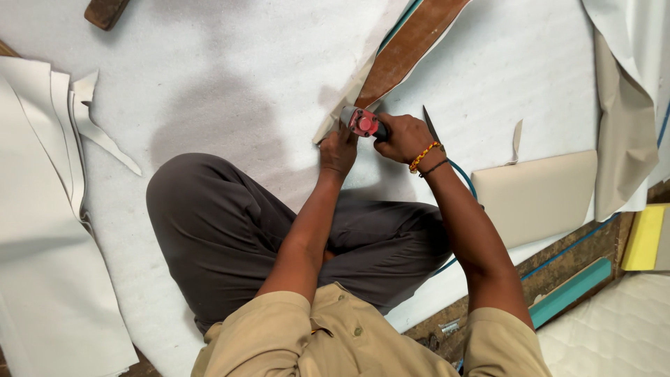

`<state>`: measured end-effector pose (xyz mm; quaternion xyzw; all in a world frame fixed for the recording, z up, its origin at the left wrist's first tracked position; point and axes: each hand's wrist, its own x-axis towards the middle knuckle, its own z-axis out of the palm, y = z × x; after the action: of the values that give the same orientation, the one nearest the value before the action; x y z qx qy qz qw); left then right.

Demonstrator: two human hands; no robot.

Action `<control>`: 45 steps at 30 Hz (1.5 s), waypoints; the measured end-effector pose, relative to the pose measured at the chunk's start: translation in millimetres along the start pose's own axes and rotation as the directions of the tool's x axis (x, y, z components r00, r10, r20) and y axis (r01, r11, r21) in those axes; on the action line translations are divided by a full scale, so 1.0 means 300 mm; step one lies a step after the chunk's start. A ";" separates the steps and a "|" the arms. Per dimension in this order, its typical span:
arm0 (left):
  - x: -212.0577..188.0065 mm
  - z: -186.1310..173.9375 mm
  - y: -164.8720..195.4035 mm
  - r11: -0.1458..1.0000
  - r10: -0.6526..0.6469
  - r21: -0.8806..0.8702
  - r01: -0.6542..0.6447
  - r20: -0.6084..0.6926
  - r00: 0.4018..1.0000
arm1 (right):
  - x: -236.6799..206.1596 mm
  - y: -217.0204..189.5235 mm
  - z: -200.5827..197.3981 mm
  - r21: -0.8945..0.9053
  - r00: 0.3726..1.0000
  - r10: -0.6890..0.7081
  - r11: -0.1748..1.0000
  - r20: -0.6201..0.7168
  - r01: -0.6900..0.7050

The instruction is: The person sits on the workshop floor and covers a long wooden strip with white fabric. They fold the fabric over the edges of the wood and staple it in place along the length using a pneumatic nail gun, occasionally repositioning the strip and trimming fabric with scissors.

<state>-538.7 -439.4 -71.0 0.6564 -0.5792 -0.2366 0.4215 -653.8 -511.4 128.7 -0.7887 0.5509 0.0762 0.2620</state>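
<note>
Nearest the camera is a tan shirt (349, 342), and beyond it crossed legs in dark grey trousers (230, 237) resting on a white padded sheet (244, 63) that covers the floor. Both bare forearms reach toward twelve o'clock. The left hand (338, 150) presses flat, fingers together, on the cream fabric edge (333, 124) of a long wooden strip (412, 45). Just beside it at three o'clock, the right hand (405, 137) is closed around a staple gun (363, 123) with a red cap, its nose against the near end of the strip. An orange bead bracelet (423, 156) circles the right wrist, and a blue hose (464, 178) runs from the tool back toward five o'clock. The strip slants away toward one o'clock, brown face up.

At three o'clock lies a cream cushion panel (537, 195), with draped cream fabric (624, 139) beyond it. At nine o'clock are stacked white sheets (42, 230). A yellow foam block (643, 237) sits at the far right edge, near a teal bar (569, 293).
</note>
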 end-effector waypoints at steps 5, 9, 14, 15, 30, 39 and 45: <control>-0.001 0.000 0.001 1.000 -0.006 -0.018 0.005 -0.046 0.999 | 0.010 0.000 0.027 -0.068 1.000 0.018 0.998 0.013 -0.017; 0.000 0.002 0.015 0.999 -0.031 0.009 0.031 -0.028 0.999 | 0.025 0.004 0.038 -0.053 0.999 0.050 0.997 -0.005 -0.050; 0.007 -0.002 0.029 0.994 -0.101 0.035 0.101 0.011 0.995 | -0.004 0.035 0.024 0.014 0.994 0.022 1.000 -0.104 -0.021; 0.007 -0.003 0.028 0.990 0.020 0.137 -0.018 -0.009 1.000 | -0.020 0.047 0.016 0.030 0.987 0.040 0.999 -0.157 -0.036; 0.004 -0.001 0.021 0.897 0.203 0.383 -0.220 0.085 0.976 | -0.257 0.263 0.021 0.542 0.863 0.358 0.832 -0.357 -0.121; 0.020 -0.068 0.069 0.942 0.122 0.280 -0.185 0.227 0.966 | -0.380 0.399 0.031 0.890 0.842 0.456 0.452 -0.287 0.059; 0.115 -0.183 0.182 0.973 0.043 0.191 -0.132 0.409 0.912 | -0.400 0.360 -0.093 0.928 0.857 0.361 0.190 -0.369 0.319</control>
<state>-518.1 -455.7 9.5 0.6087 -0.7044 -0.2832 0.2305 -802.4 -453.2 166.0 -0.4166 0.5285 -0.5023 0.5429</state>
